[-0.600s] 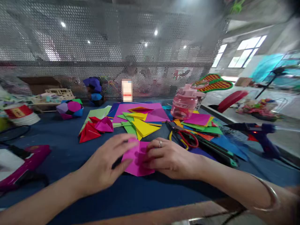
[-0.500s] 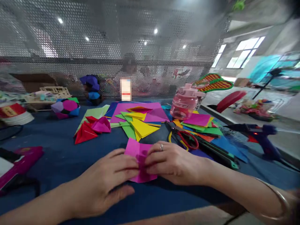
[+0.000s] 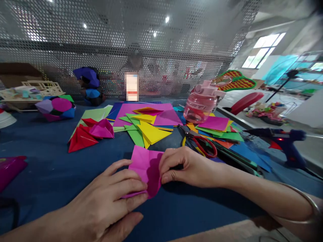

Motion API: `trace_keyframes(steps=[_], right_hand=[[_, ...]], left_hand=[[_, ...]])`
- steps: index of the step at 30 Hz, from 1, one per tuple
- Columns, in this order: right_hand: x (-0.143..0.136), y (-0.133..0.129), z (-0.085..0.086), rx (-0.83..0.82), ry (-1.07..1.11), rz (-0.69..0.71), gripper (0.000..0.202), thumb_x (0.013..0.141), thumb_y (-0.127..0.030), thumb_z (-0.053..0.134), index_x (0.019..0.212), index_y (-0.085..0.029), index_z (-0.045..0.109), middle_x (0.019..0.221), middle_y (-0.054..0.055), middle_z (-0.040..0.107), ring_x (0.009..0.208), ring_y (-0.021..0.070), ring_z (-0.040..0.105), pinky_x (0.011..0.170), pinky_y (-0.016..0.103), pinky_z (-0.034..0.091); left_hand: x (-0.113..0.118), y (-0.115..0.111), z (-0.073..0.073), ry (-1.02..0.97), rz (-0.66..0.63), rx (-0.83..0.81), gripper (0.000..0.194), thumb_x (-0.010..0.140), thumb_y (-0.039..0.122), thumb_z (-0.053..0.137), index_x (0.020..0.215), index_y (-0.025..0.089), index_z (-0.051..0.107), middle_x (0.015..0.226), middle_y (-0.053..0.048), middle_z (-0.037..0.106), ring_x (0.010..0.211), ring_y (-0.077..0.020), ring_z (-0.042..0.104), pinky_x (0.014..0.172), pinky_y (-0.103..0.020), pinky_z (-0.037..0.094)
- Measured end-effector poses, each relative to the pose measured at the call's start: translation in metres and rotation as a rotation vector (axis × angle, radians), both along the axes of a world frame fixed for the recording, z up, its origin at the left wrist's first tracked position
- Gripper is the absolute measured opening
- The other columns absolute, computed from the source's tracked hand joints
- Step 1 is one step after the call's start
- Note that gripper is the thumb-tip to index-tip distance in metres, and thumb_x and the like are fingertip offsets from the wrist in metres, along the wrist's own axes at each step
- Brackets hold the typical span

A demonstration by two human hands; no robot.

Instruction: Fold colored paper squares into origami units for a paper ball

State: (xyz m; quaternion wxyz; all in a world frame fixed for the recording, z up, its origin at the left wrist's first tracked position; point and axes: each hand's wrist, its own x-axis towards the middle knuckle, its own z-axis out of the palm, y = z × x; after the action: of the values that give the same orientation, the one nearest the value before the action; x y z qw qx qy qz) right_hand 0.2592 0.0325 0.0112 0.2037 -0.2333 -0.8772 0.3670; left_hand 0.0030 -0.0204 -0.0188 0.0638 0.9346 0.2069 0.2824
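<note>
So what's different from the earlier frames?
The left hand slid from the upper left of the pink sheet toward its near edge and rests there. The right hand went from lying on the sheet's right part to pinching its right edge, which now curls up. The pink bottle and glue gun stayed put.

a perforated screen backs the blue table; a window glows at right.
</note>
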Motion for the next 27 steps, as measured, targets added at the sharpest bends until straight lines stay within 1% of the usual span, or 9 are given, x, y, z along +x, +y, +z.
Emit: trace_keyframes(steps=[4,7,9,11,13,18,22,24,27], right_hand=[[-0.010,-0.007,-0.004,0.019,-0.085,-0.181,0.015,0.091,-0.025,0.066,0.081,-0.015,0.069,0.079,-0.001,0.067,0.072,0.0094,0.059,0.067,0.019,0.044],[-0.016,-0.011,-0.007,0.088,-0.120,-0.272,0.017,0.091,-0.028,0.065,0.078,-0.016,0.065,0.072,-0.004,0.064,0.065,0.0082,0.055,0.061,0.019,0.040],[-0.019,-0.012,-0.009,0.132,-0.138,-0.316,0.016,0.088,-0.024,0.066,0.075,-0.016,0.062,0.069,-0.004,0.061,0.062,0.0078,0.052,0.059,0.019,0.037],[-0.021,-0.012,-0.011,0.175,-0.161,-0.338,0.014,0.085,-0.019,0.067,0.073,-0.016,0.061,0.068,-0.004,0.060,0.062,0.0081,0.050,0.058,0.020,0.035],[-0.022,-0.013,-0.011,0.212,-0.183,-0.340,0.013,0.083,-0.015,0.067,0.072,-0.016,0.060,0.068,-0.003,0.059,0.063,0.0088,0.050,0.059,0.020,0.035],[-0.021,-0.013,-0.013,0.224,-0.188,-0.328,0.014,0.083,-0.016,0.069,0.072,-0.016,0.059,0.068,-0.003,0.059,0.065,0.0092,0.049,0.061,0.020,0.034],[-0.021,-0.013,-0.015,0.224,-0.191,-0.334,0.014,0.083,-0.016,0.069,0.074,-0.016,0.059,0.070,-0.003,0.060,0.067,0.0097,0.049,0.062,0.021,0.035],[-0.021,-0.013,-0.015,0.230,-0.195,-0.335,0.014,0.083,-0.016,0.070,0.074,-0.016,0.059,0.070,-0.003,0.060,0.067,0.0102,0.049,0.062,0.021,0.035],[-0.022,-0.013,-0.015,0.232,-0.198,-0.334,0.014,0.081,-0.013,0.069,0.074,-0.016,0.059,0.070,-0.003,0.060,0.066,0.0105,0.049,0.061,0.022,0.034]], left_hand=[[0.000,-0.001,-0.002,-0.081,-0.007,0.011,0.025,0.092,0.016,0.056,0.112,0.021,0.069,0.103,0.000,0.074,0.102,-0.0144,0.065,0.114,-0.034,0.036],[0.002,-0.002,0.004,-0.087,0.017,0.047,0.021,0.093,0.017,0.054,0.107,0.018,0.071,0.104,-0.002,0.074,0.102,-0.0138,0.066,0.102,-0.024,0.046],[0.004,-0.003,0.009,-0.071,0.033,0.081,0.021,0.095,0.018,0.052,0.102,0.018,0.072,0.100,-0.002,0.075,0.097,-0.0132,0.067,0.091,-0.019,0.052],[0.005,-0.004,0.013,-0.061,0.038,0.096,0.024,0.096,0.019,0.048,0.097,0.018,0.072,0.094,-0.002,0.075,0.089,-0.0129,0.069,0.081,-0.018,0.055],[0.006,-0.005,0.013,-0.056,0.046,0.087,0.026,0.097,0.019,0.046,0.097,0.018,0.072,0.094,-0.002,0.075,0.087,-0.0131,0.069,0.077,-0.018,0.055],[0.002,-0.007,0.008,-0.046,0.051,0.074,0.022,0.096,0.021,0.050,0.103,0.021,0.070,0.100,0.000,0.075,0.093,-0.0125,0.069,0.084,-0.017,0.054],[-0.002,-0.006,0.005,-0.028,0.061,0.068,0.022,0.097,0.020,0.048,0.106,0.022,0.068,0.101,0.001,0.074,0.093,-0.0122,0.069,0.084,-0.017,0.054],[-0.003,-0.006,0.004,0.026,0.089,0.108,0.024,0.097,0.023,0.049,0.115,0.021,0.064,0.109,0.000,0.073,0.098,-0.0133,0.068,0.088,-0.018,0.054],[-0.005,-0.006,0.005,0.167,0.108,0.166,0.040,0.096,0.034,0.052,0.133,0.020,0.055,0.127,-0.003,0.067,0.110,-0.0161,0.065,0.098,-0.023,0.051]])
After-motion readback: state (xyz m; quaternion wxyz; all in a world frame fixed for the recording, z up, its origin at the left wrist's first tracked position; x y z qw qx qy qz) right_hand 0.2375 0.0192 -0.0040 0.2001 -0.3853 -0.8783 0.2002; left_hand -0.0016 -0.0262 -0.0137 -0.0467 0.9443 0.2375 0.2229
